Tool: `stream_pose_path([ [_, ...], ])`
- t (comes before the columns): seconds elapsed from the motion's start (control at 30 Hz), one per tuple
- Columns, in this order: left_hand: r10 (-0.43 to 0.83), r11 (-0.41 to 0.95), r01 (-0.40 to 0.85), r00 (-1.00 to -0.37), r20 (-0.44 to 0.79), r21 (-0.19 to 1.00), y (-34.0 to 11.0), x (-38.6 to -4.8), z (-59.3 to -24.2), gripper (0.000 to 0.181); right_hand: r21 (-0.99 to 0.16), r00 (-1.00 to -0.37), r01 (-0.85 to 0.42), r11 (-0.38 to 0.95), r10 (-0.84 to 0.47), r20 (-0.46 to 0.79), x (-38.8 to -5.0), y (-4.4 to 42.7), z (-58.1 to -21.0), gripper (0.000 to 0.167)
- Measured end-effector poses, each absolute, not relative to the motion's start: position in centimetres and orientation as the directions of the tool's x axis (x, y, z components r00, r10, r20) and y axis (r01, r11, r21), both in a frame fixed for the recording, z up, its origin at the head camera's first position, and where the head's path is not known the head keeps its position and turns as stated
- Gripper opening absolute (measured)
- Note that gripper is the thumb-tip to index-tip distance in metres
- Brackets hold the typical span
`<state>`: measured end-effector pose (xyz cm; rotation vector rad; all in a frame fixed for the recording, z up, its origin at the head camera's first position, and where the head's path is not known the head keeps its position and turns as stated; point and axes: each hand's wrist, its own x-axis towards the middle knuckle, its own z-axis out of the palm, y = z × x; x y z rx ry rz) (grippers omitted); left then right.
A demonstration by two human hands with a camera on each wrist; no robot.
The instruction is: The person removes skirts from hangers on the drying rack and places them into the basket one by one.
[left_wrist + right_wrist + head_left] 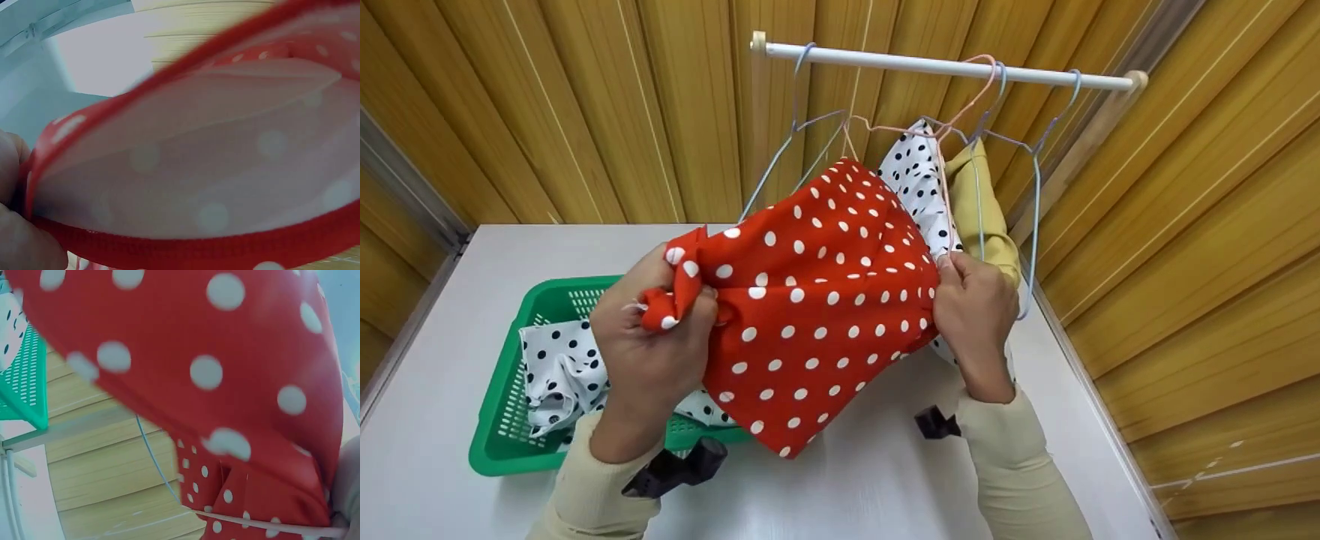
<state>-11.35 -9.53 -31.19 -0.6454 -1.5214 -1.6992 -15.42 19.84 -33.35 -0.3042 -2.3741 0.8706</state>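
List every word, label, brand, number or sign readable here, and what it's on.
None can be read in any view.
The red dotted cloth shows only white dots.
The pink hanger, green basket and white rail show no lettering.
No marking can be made out on the black wrist piece.

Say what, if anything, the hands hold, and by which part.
A red polka-dot garment: left hand by a bunched end, right hand by the opposite edge. Whether the right also holds the pink hanger cannot be told.
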Motion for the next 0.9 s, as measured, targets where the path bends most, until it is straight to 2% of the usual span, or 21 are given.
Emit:
stream_pose_path([
  [0.13, -0.223, -0.036, 0.817, -0.569, 0.792, 0.576, -10.6, -12.2, -30.7, 0.019, -0.637, -0.805, 0.029, 0.771, 0.396, 0.442, -15.4, 19.8, -33.4, 0.039],
  [0.23, -0.233, -0.036, 0.805, -0.583, 0.778, 0.592, -11.7, -13.0, -30.2, 0.022, -0.628, -0.807, 0.044, 0.777, 0.397, 0.436, -15.4, 19.8, -33.5, 0.040],
  [0.33, -0.252, -0.024, 0.780, -0.610, 0.751, 0.625, -13.0, -13.4, -29.6, 0.018, -0.619, -0.812, 0.053, 0.783, 0.395, 0.430, -15.4, 19.8, -33.6, 0.042],
  [0.57, -0.262, -0.135, 0.746, -0.662, 0.702, 0.652, -17.0, -13.5, -29.5, 0.016, -0.618, -0.805, 0.047, 0.785, 0.396, 0.443, -15.3, 19.8, -33.6, 0.044],
  [0.63, -0.265, -0.120, 0.726, -0.681, 0.682, 0.677, -18.5, -13.7, -29.8, 0.014, -0.617, -0.797, 0.044, 0.786, 0.400, 0.452, -15.3, 19.9, -33.7, 0.044],
  [0.73, -0.306, 0.031, 0.571, -0.776, 0.552, 0.820, -21.4, -14.1, -30.6, 0.010, -0.617, -0.789, 0.033, 0.787, 0.399, 0.467, -15.4, 20.0, -33.8, 0.045],
  [0.83, -0.345, 0.272, 0.244, -0.878, 0.331, 0.931, -24.7, -14.8, -32.0, 0.008, -0.619, -0.788, 0.027, 0.785, 0.398, 0.470, -15.4, 20.1, -33.9, 0.045],
  [0.9, -0.350, 0.405, 0.039, -0.917, 0.194, 0.913, -27.0, -15.5, -33.1, 0.013, -0.622, -0.790, 0.028, 0.782, 0.399, 0.466, -15.4, 20.2, -33.9, 0.045],
])
